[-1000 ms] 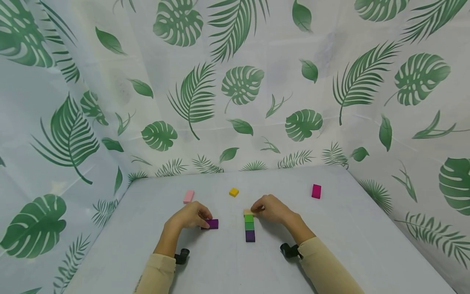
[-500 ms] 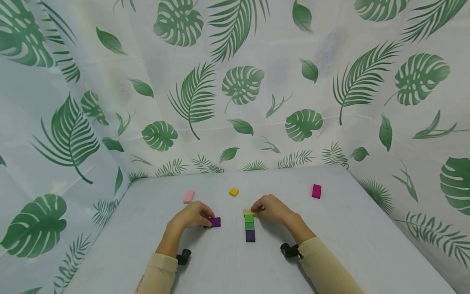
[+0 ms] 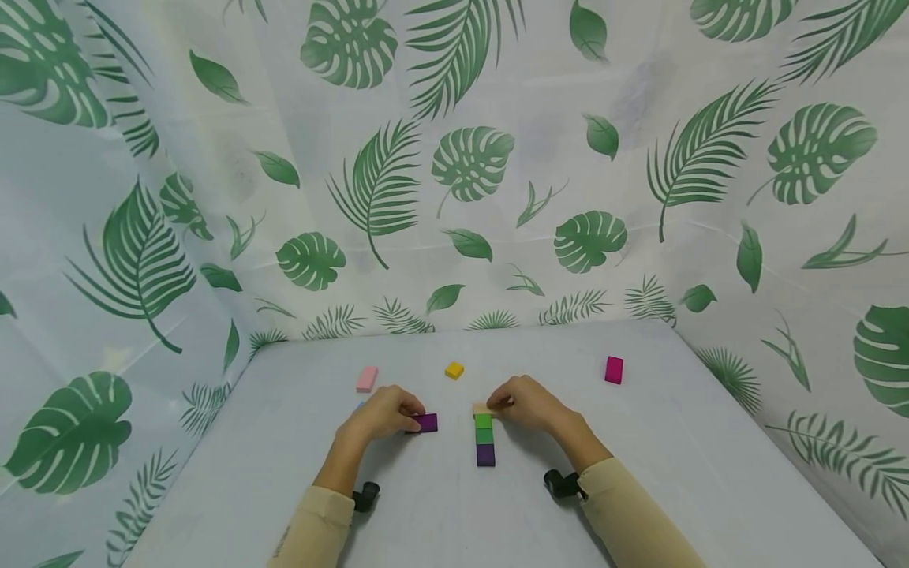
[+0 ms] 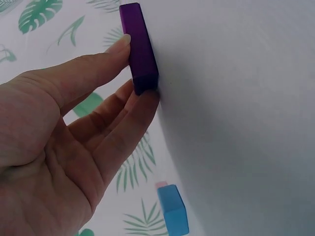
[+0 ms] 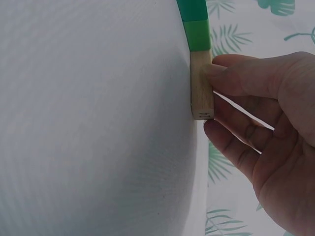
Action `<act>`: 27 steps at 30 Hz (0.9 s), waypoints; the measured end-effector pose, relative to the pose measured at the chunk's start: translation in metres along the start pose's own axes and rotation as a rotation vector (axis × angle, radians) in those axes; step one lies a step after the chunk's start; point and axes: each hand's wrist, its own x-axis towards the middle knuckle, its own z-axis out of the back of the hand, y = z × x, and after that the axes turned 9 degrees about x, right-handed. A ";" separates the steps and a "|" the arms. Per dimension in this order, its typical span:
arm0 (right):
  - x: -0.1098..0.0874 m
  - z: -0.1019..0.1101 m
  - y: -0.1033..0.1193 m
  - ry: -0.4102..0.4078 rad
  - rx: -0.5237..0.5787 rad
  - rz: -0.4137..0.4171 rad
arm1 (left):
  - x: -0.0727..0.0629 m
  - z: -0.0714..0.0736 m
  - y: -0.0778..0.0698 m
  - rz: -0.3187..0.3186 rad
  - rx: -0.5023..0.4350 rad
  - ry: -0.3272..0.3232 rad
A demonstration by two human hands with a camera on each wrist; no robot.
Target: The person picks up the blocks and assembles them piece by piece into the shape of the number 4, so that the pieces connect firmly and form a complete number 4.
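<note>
One purple block point(image 4: 140, 44) lies pinched in left hand point(image 3: 382, 413), wooden block point(image 5: 201, 86) in right hand point(image 3: 531, 404).

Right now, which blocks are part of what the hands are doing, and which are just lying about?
Seemingly in the job:
purple block, in the left grip
wooden block, in the right grip
light green block, darker green block and dark purple block, in its row

Seemingly just lying about:
pink block
yellow block
magenta block
blue block

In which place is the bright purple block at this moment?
In the head view, the bright purple block is just left of centre, pinched in the left hand and apart from the line of blocks to its right.
</note>
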 end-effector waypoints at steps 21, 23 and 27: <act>-0.001 -0.001 0.000 -0.003 -0.004 -0.007 | 0.023 -0.011 -0.011 -0.006 0.022 -0.023; 0.000 -0.001 -0.001 -0.002 -0.005 -0.008 | 0.026 -0.011 -0.013 0.001 0.024 -0.022; 0.000 -0.001 0.000 -0.003 -0.013 0.002 | 0.031 -0.012 -0.016 0.013 0.025 -0.022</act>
